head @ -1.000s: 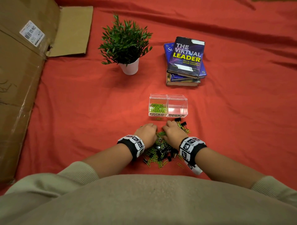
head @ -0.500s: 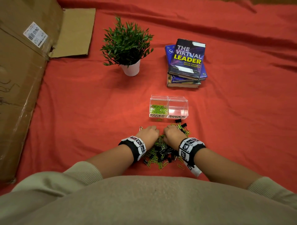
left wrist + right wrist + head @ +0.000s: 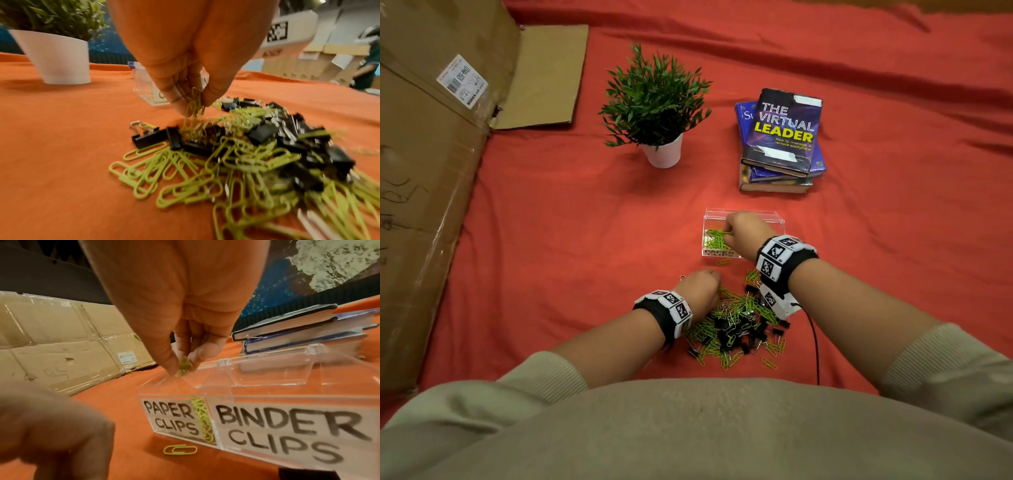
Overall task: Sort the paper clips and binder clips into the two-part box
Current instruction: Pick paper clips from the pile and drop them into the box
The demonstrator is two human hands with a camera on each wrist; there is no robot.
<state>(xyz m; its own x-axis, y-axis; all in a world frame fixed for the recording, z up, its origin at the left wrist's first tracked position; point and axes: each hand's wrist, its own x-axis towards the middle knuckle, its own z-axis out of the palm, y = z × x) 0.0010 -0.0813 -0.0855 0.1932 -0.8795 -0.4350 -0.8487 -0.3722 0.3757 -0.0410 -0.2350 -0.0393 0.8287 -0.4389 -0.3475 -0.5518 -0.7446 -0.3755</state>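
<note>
the right hand (image 3: 743,230) pinches green paper clips (image 3: 183,368) in its grip right above the box (image 3: 242,423), so it should loosen only over the paper-clip side below, while the left hand (image 3: 191,68) pinches more from the pile (image 3: 736,329).

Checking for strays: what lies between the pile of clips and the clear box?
In the head view, one green paper clip lies on the red cloth between box and pile.

Beige ribbed sleeves (image 3: 945,363), black wristbands (image 3: 786,260), white checkered markers (image 3: 777,251)
</note>
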